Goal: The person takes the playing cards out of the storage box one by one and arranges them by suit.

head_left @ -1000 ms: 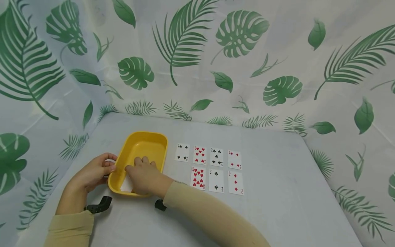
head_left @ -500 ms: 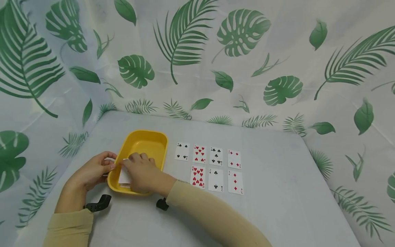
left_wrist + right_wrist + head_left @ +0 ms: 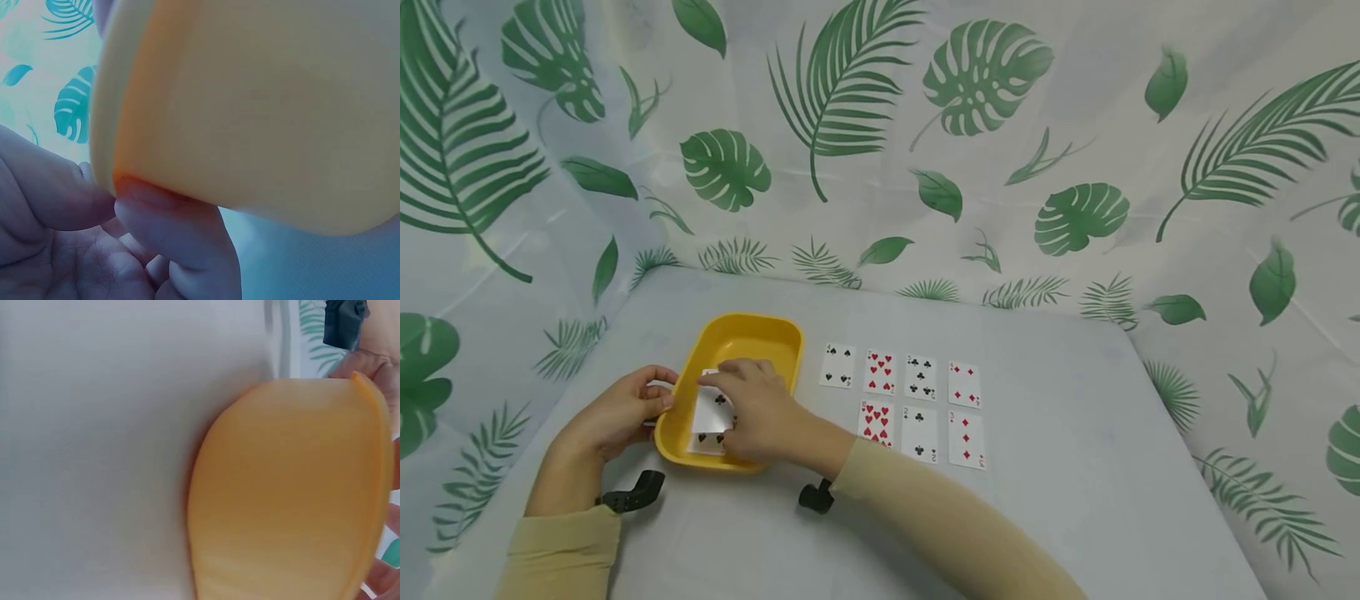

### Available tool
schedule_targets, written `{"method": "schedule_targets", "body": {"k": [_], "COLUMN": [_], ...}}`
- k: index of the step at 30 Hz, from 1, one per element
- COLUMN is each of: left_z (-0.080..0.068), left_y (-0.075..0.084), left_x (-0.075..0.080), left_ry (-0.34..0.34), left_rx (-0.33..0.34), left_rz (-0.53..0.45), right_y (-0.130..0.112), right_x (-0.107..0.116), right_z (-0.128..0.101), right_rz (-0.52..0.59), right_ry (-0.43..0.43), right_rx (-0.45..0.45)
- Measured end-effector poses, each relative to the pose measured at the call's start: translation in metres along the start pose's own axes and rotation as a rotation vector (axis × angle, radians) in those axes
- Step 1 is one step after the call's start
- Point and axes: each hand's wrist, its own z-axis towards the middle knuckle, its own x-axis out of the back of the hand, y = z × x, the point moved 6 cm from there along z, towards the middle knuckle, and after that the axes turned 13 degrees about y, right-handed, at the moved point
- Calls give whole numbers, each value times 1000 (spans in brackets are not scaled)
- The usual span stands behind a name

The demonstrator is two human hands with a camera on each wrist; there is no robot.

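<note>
With its thumb and fingers, my left hand (image 3: pixel 613 412) pinches the left rim of a yellow plastic tray (image 3: pixel 767 325); the left wrist view has the thumb and a bent finger at the tray's edge (image 3: pixel 103 119). Reaching into the tray, my right hand (image 3: pixel 763 417) holds a playing card (image 3: pixel 707 404) by its right side, its face up with a club mark showing. Beneath it, near the tray's front end, lies another card (image 3: pixel 703 444) with black pips, partly covered. The right wrist view shows mainly the tray's outer wall (image 3: pixel 287 487), with fingers at the right edge.
Right of the tray, face-up cards lie in two rows on the white-covered table (image 3: pixel 1060 467), among them a four of spades (image 3: pixel 837 367) and a four of diamonds (image 3: pixel 964 385). A leaf-patterned curtain (image 3: pixel 865 200) encloses the table's back and sides.
My right hand has shifted slightly to the right and lifted a card, whose face now shows. Another card has come into sight below it. My left hand stays on the tray's rim.
</note>
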Motion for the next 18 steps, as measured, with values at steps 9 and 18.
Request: {"method": "schedule_targets", "body": {"k": [9, 18], "left_z": [1, 1], "left_y": [-1, 0], "left_x": [1, 0], "left_ry": [40, 46], "left_rx": [25, 20], "left_rz": [28, 33], "right_y": [20, 46], "right_x": [26, 52], "right_z": [-26, -60], "right_rz": [136, 181], "right_ry": [66, 118], "right_rx": [-43, -101]}}
